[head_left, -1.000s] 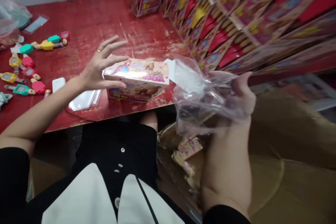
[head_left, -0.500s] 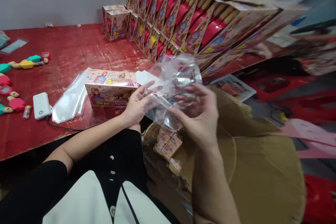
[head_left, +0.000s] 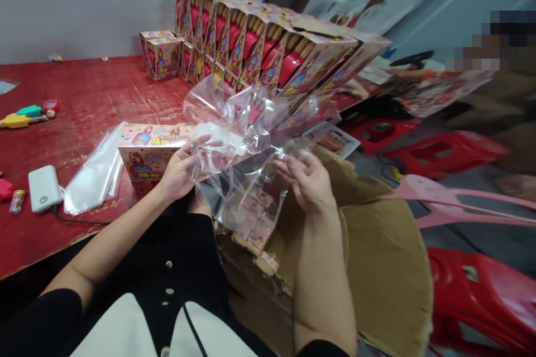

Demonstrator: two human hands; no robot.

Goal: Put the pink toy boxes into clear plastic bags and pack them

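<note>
A crumpled clear plastic bag is stretched between my two hands, above an open cardboard carton. My left hand is closed on the bag's left side, close to the end of a printed pink toy box lying on the table. On the other side my right hand pinches the bag's edge between thumb and fingers. Through the film, small printed boxes show inside the carton. The box's white flap is partly covered by the bag.
Stacked toy boxes stand at the back of the red table. Flat clear bags, a white power bank with a cable and a small battery-like cylinder lie at left. Red stools stand at right, with people beyond.
The plastic bag, bunched up before, is now spread wider and hangs lower. My hands have moved apart. The whole view has shifted to the right.
</note>
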